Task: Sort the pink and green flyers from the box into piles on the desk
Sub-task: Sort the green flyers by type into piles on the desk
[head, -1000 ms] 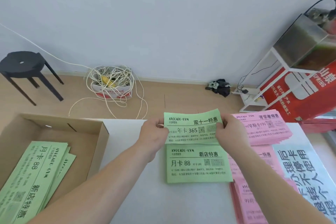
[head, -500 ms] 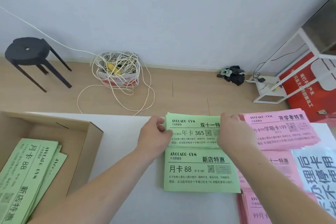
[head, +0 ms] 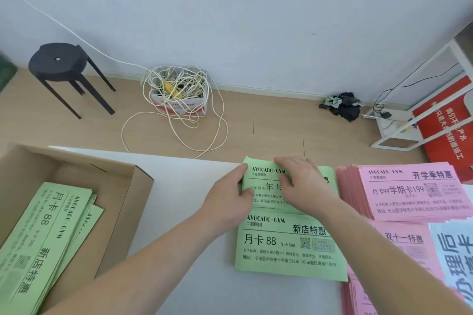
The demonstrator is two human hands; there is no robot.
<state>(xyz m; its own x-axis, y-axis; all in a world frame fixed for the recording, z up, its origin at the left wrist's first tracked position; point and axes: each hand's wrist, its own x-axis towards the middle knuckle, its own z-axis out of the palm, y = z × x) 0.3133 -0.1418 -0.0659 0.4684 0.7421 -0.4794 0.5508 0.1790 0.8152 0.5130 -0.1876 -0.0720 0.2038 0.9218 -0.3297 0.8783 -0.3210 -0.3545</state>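
A green flyer pile (head: 261,179) lies flat at the desk's far edge. My right hand (head: 299,181) presses flat on top of it, fingers straight. My left hand (head: 230,199) touches its left edge with thumb and fingers. A second green pile (head: 286,248) lies just in front of it. Pink flyer piles sit to the right: one at the back (head: 409,192), another nearer (head: 404,245). The cardboard box (head: 122,202) at the left holds several green flyers (head: 43,243).
A white sheet with large blue characters (head: 453,258) overlaps the pink piles at the right edge. Beyond the desk's far edge are a black stool (head: 61,69), a small box of tangled white cable (head: 179,94), a white metal rack (head: 419,110) and a red carton (head: 445,125).
The green flyer held up in both hands has come down onto the far green pile. My right hand moved from its right edge onto its top, pressing it flat.
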